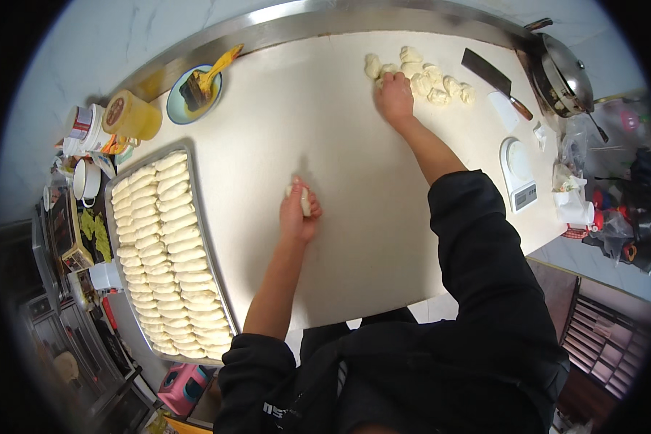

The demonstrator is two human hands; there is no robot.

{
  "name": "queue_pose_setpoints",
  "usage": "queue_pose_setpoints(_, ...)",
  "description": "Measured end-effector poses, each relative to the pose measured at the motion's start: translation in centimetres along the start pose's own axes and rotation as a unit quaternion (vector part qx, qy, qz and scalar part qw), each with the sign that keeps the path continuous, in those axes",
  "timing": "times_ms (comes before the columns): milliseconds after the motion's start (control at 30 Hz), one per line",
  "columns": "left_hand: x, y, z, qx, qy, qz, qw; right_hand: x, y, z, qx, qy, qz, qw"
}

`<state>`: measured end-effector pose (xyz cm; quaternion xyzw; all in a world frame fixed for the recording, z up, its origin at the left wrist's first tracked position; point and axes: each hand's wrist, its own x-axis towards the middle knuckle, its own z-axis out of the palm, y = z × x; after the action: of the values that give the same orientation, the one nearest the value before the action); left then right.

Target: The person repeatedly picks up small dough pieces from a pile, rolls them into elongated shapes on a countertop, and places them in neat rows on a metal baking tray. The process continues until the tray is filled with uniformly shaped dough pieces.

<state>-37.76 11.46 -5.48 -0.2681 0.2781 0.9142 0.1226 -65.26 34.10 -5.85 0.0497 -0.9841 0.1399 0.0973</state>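
Note:
My left hand (300, 214) is closed around a small piece of dough (305, 202) above the middle of the pale worktop (352, 190). Farther off, my right hand (396, 99) reaches the left side of a loose group of dough pieces (421, 84); its fingertips touch or cover some of them, and whether it grips one cannot be told. To the left, a metal tray (206, 238) holds several rows of shaped dough rolls (182, 236) lying close together.
A bowl (176, 113) with yellow liquid and a brush (221, 65) stands at the back left, near a yellow-filled tub (135, 119). At right lie a cleaver (486, 70), a white scraper (503, 111) and a digital kitchen scale (518, 173); a lidded wok (567, 70) stands beyond.

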Motion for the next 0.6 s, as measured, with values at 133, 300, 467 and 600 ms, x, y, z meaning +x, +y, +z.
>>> queue_pose_setpoints(133, -4.8, 0.6, -4.4, 0.383, 0.21, 0.15, 0.887, -5.2, 1.1, -1.1, 0.136, -0.002, -0.101, 0.985)
queue_pose_setpoints(300, -17.2, -1.2, -8.3, 0.798, 0.159, 0.332, 0.477, -24.2, 2.6, -7.8, 0.176, -0.225, -0.277, 0.917)
queue_pose_setpoints(467, -13.8, -1.5, -8.5, 0.855, 0.106, 0.317, 0.396, -28.6, 1.2, -5.2, 0.115, -0.197, -0.36, 0.904)
queue_pose_setpoints(600, -3.1, 4.5, -5.4, 0.836, 0.119, 0.408, 0.347, -18.5, -4.0, -0.6, 0.126, -0.127, -0.376, 0.909)
